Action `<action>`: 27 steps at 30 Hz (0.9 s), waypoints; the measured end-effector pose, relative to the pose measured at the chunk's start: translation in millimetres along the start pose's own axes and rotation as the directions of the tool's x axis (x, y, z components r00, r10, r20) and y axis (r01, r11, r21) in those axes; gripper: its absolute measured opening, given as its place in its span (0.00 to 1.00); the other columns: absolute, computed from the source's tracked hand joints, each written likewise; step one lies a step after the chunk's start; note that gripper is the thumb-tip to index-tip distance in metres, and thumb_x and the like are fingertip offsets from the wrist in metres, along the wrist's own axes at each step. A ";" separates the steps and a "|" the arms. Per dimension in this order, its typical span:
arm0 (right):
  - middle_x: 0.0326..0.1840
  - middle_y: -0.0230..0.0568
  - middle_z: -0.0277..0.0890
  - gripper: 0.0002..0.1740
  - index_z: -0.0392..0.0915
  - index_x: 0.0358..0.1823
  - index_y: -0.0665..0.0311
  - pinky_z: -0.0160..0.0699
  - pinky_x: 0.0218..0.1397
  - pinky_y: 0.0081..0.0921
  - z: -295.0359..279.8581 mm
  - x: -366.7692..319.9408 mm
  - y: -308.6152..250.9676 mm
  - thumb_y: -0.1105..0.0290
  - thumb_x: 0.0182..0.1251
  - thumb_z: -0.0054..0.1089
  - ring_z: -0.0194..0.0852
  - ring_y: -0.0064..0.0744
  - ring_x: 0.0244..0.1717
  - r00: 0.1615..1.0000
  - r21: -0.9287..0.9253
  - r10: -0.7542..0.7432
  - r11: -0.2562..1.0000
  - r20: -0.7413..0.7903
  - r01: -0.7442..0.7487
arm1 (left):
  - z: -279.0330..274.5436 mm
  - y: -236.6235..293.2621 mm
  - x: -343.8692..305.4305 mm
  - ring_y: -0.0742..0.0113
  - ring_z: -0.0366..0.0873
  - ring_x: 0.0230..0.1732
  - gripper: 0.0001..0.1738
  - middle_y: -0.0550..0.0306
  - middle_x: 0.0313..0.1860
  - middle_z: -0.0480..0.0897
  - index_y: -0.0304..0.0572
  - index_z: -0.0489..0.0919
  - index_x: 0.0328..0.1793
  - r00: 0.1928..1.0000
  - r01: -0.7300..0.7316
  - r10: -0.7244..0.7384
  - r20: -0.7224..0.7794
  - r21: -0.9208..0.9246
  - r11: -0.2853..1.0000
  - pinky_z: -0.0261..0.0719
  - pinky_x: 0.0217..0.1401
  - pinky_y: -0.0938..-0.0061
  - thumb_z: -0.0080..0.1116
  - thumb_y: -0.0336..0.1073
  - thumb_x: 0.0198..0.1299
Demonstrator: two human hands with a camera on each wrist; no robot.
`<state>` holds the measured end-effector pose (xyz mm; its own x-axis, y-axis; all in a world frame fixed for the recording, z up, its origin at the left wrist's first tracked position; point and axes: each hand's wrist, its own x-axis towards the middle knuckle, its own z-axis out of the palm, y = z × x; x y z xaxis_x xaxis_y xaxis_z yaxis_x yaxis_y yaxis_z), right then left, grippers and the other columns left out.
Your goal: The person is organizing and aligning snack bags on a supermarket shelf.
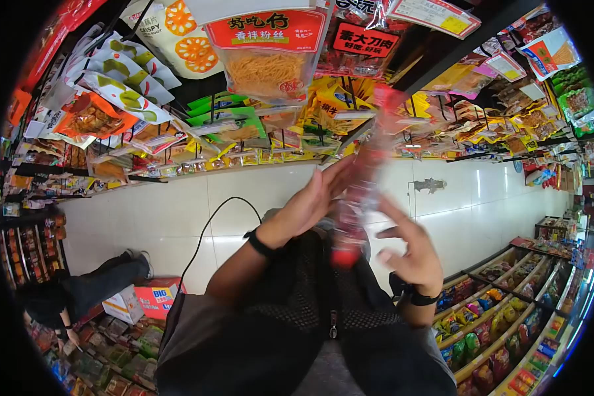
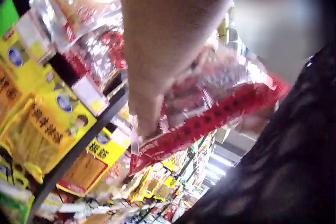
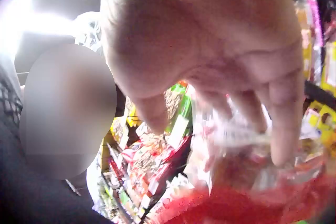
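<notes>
In the head view, a clear plastic snack packet (image 1: 358, 210) with red ends stands nearly edge-on and blurred before the person's body. My left hand (image 1: 307, 206) holds it from the left side, its far fingers hidden behind the packet. In the left wrist view, a digit presses on the packet's face (image 2: 186, 98) beside a red band with dark print. My right hand (image 1: 412, 254) is just right of the packet, fingers spread and not wrapped around it. The right wrist view shows that hand's fingers stretched out over the clear film and red strip (image 3: 220, 205).
Hanging snack packs, among them a noodle pack (image 1: 267, 59), fill the rack in front. Lower bins of bagged snacks (image 1: 492, 310) stand at the right. Another person's leg (image 1: 105, 284) and a red carton (image 1: 157, 297) are at the left. A black cable (image 1: 208, 231) loops beside my left arm.
</notes>
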<state>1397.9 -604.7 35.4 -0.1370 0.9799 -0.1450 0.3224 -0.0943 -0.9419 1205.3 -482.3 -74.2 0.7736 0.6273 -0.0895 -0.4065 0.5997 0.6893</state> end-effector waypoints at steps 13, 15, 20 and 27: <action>0.61 0.42 0.77 0.30 0.63 0.71 0.72 0.71 0.66 0.28 51.5 29.4 50.4 0.62 0.77 0.60 0.74 0.27 0.60 0.926 0.521 0.168 0.853 -0.339 0.036 | -51.7 -24.7 -11.1 0.56 0.78 0.66 0.33 0.49 0.70 0.77 0.39 0.67 0.77 0.986 0.127 -0.036 0.161 -0.603 0.787 0.77 0.70 0.58 0.38 0.56 0.78; 0.61 0.42 0.77 0.30 0.64 0.70 0.72 0.71 0.66 0.28 48.8 28.9 41.2 0.61 0.77 0.60 0.74 0.27 0.60 0.938 0.477 0.132 0.878 -0.321 0.039 | -51.2 -22.3 -17.0 0.55 0.78 0.66 0.33 0.49 0.68 0.78 0.37 0.68 0.76 0.992 0.128 -0.108 0.069 -0.613 0.780 0.77 0.70 0.58 0.39 0.54 0.78; 0.60 0.43 0.77 0.29 0.65 0.68 0.72 0.71 0.66 0.29 46.1 29.7 44.1 0.59 0.77 0.60 0.74 0.27 0.58 0.956 0.427 0.169 0.903 -0.240 -0.052 | -27.9 -2.7 -25.9 0.57 0.77 0.68 0.36 0.50 0.71 0.76 0.39 0.67 0.78 0.952 0.125 -0.176 -0.252 -0.204 0.971 0.75 0.72 0.57 0.33 0.60 0.78; 0.63 0.44 0.76 0.29 0.65 0.68 0.73 0.68 0.68 0.30 46.6 33.6 44.8 0.59 0.77 0.60 0.72 0.29 0.63 0.973 0.394 0.077 0.919 -0.216 0.015 | -56.2 -24.3 -33.3 0.57 0.77 0.68 0.36 0.50 0.71 0.76 0.39 0.66 0.78 0.990 0.105 -0.020 0.142 -0.620 0.778 0.75 0.72 0.58 0.35 0.59 0.78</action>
<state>1364.1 -584.2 -25.8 0.0943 0.9844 -0.1484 -0.0751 -0.1416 -0.9871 1162.2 -489.8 -128.3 0.8427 0.5384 -0.0004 -0.5366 0.8400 0.0808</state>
